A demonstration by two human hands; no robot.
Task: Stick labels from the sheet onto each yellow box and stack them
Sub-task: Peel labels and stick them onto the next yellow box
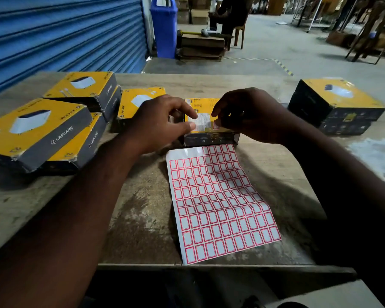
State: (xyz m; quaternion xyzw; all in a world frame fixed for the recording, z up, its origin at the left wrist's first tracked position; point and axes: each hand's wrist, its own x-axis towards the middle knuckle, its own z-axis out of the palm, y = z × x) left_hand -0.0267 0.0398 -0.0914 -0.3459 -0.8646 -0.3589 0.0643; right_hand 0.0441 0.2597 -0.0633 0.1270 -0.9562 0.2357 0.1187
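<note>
Left hand (162, 121) grips centre yellow box (206, 107), thumb on top. Right hand (247, 114) pinches red-edged label (216, 124) onto it. Label sheet (220, 203) at 6 o'clock of box.

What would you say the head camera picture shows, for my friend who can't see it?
Two hands, the left hand and the right hand, press a small red-edged label onto a yellow box on a wooden table. A sheet of labels lies in front, with more yellow boxes left and a stack right.

Head camera looks down, close over table (142, 218).
</note>
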